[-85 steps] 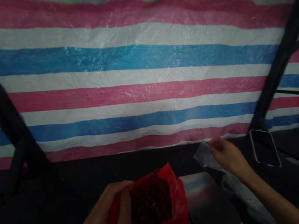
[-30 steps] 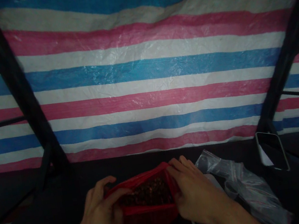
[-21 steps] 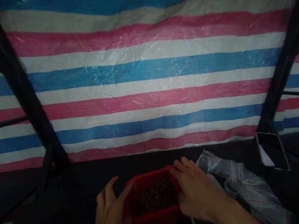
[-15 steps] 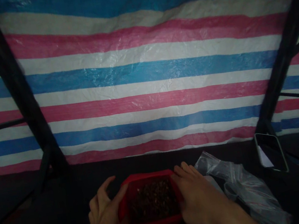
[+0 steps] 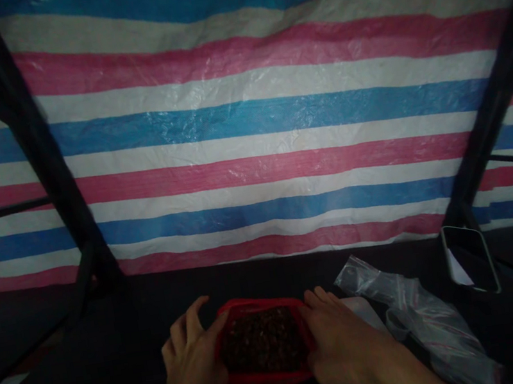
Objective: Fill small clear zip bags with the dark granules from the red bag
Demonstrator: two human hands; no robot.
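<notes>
A red open-topped container [image 5: 267,382] stands in front of me, with many small dark brown pieces [image 5: 263,341] inside. Whether it is a stiff box or a bag I cannot tell in the dim light. My left hand [image 5: 191,351] grips its left side, thumb along the rim and the other fingers held apart outside. On the right side, my right hand [image 5: 335,335] is closed over the rim, its fingertips at the far right corner and its thumb hidden.
Right of the container lies a pale flat object [image 5: 365,311], partly under my right arm. Clear plastic bags [image 5: 426,314] lie beside it, and a phone [image 5: 470,259] rests farther right on the black table [image 5: 165,291]. Black posts [image 5: 34,143] stand before a striped sheet [image 5: 272,170].
The brown pieces now lie more level and spread across the container. Both hands stay on its sides, the left a little farther right in view. The view has shifted slightly.
</notes>
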